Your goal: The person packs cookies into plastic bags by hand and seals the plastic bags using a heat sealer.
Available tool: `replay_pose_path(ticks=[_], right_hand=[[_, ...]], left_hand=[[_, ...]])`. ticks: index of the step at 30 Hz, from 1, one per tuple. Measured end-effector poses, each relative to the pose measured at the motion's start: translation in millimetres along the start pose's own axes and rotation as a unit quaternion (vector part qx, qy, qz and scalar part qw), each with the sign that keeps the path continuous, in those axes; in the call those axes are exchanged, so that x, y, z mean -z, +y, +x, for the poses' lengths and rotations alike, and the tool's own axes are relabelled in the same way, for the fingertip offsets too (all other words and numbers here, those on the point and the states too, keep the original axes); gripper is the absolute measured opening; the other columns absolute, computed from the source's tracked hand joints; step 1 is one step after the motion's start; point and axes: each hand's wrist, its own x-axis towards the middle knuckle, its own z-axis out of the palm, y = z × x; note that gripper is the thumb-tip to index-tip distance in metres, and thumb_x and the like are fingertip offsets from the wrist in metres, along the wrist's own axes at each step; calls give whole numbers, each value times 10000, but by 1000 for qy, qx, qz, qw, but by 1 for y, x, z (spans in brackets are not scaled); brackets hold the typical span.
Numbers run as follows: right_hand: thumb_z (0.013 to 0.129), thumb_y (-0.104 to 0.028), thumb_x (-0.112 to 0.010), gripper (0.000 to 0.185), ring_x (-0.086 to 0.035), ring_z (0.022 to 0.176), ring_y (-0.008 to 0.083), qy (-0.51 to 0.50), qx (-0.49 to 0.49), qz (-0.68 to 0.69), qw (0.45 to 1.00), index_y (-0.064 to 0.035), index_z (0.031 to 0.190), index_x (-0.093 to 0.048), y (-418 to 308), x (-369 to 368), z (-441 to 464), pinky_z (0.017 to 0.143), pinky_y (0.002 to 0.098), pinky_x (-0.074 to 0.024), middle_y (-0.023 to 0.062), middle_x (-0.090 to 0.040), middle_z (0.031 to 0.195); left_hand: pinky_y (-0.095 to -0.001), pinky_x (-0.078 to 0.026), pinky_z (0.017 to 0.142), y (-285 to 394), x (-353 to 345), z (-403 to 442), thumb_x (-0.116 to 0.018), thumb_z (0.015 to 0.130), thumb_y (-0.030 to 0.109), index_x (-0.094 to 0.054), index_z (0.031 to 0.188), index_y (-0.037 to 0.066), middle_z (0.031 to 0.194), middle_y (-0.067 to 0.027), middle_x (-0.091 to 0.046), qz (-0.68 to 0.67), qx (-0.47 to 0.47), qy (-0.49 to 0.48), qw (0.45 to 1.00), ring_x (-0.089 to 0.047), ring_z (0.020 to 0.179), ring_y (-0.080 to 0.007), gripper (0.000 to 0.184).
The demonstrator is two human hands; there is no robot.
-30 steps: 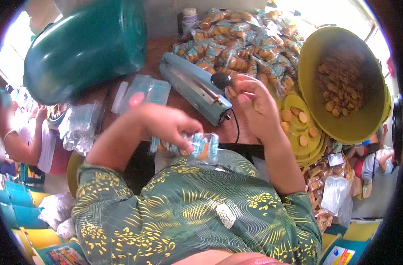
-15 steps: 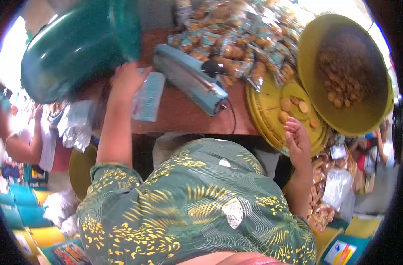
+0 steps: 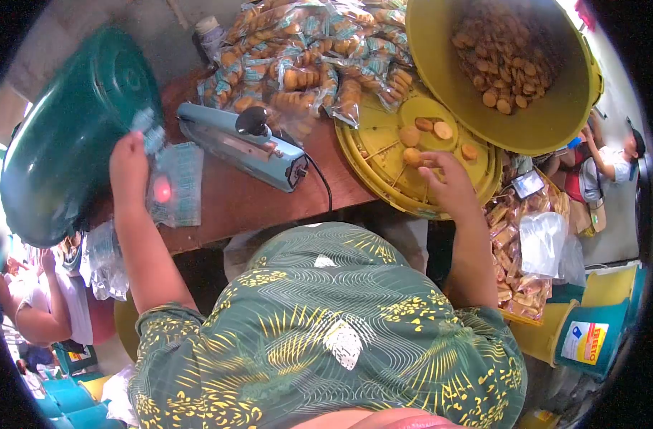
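My left hand (image 3: pixel 129 171) pinches a small clear plastic bag with blue print (image 3: pixel 150 131), raised beside the green tub. Just below it, a stack of the same printed bags (image 3: pixel 178 187) lies on the brown table. My right hand (image 3: pixel 448 184) reaches over a yellow lid (image 3: pixel 373 154), its thumb and fingers apart. Its fingertips are at a round brown cookie (image 3: pixel 412 157) lying on the lid; they seem to touch it. A few more cookies (image 3: pixel 442 130) lie close by. Between my hands stands a light-blue bag sealer (image 3: pixel 244 146) with a black knob.
Filled cookie packs (image 3: pixel 291 64) are heaped at the back. A tilted yellow tub (image 3: pixel 430 50) of loose cookies stands at the right, a large green tub (image 3: pixel 62 150) at the left. Packed goods (image 3: pixel 509 243) sit lower right. Other people are at both sides.
My left hand has lifted a bag off the stack. My right hand has moved over the lid to the cookie. The camera view has turned, shifting the table scene left.
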Motion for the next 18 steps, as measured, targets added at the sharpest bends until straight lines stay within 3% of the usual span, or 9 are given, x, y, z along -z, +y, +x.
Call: replay_pose_path(ticks=[2, 7, 10, 11, 13, 15, 16, 17, 18], right_hand=[[907, -233, -673, 338, -645, 1078, 293, 23, 71, -29, 997, -74, 1202, -625, 13, -22, 8, 967, 391, -495, 143, -658, 1175], [896, -169, -675, 316, -640, 1055, 291, 46, -43, -15, 998, -54, 1185, -616, -1, -34, 23, 922, 371, -500, 153, -657, 1140], [914, -205, -652, 298, -640, 1055, 322, 52, -66, -31, 996, -67, 1175, -617, -2, -31, 21, 905, 399, -503, 169, -653, 1136], [928, -242, -638, 293, -640, 1064, 342, 52, -59, -48, 996, -77, 1170, -619, -1, -30, 19, 905, 420, -504, 178, -652, 1141], [923, -239, -646, 296, -645, 1045, 350, 35, -66, -38, 997, -76, 1169, -615, -1, -28, 14, 900, 428, -504, 178, -655, 1131], [918, -240, -658, 307, -648, 1030, 355, 27, -60, -44, 997, -72, 1171, -612, 3, -26, 9, 894, 429, -507, 178, -659, 1124], [914, -244, -666, 316, -650, 1025, 356, 26, -49, -54, 997, -70, 1172, -611, 10, -27, 8, 892, 427, -509, 178, -662, 1121], [911, -247, -674, 325, -651, 1019, 357, 26, -39, -64, 997, -68, 1174, -609, 14, -26, 6, 890, 425, -511, 178, -665, 1118], [905, -250, -684, 335, -651, 1019, 356, 18, -58, -56, 997, -64, 1173, -610, 13, -25, 6, 889, 421, -513, 178, -665, 1120]], left_hand=[[-365, -499, 911, 29, 17, 4, -555, 1017, 246, -677, 1130, 17, 1112, -115, -706, -307, -58, 84, 946, -654, 1066, -218, 283], [-318, -548, 749, 117, 53, -19, -520, 1039, 292, -580, 1182, 3, 1020, -140, -654, -665, -95, 134, 728, -647, 928, -199, 328], [-279, -468, 565, 160, 70, -40, -502, 1044, 240, -592, 1063, 22, 867, -92, -592, -838, -223, -147, 476, -564, 703, -151, 237], [-297, -362, 476, 160, 49, -39, -515, 1031, 255, -587, 1008, 42, 772, -64, -539, -838, -235, -176, 460, -437, 564, -148, 227], [-278, -408, 534, 189, 15, -61, -611, 969, 202, -599, 1041, 32, 789, -54, -565, -798, -215, -185, 531, -489, 635, -116, 185], [-258, -455, 592, 235, -8, -99, -708, 906, 148, -611, 1075, 22, 806, -44, -590, -652, -226, -156, 707, -541, 705, -84, 232], [-248, -478, 621, 254, -21, -112, -756, 875, 121, -617, 1092, 17, 815, -39, -603, -608, -250, -158, 737, -567, 741, -68, 278], [-261, -461, 596, 271, -39, -124, -750, 879, 119, -612, 1099, 20, 806, -34, -598, -666, -211, -235, 676, -533, 691, -63, 278], [-273, -473, 595, 277, -49, -128, -742, 882, 108, -626, 1071, 14, 797, -29, -620, -598, -277, -200, 725, -541, 664, -74, 240]])
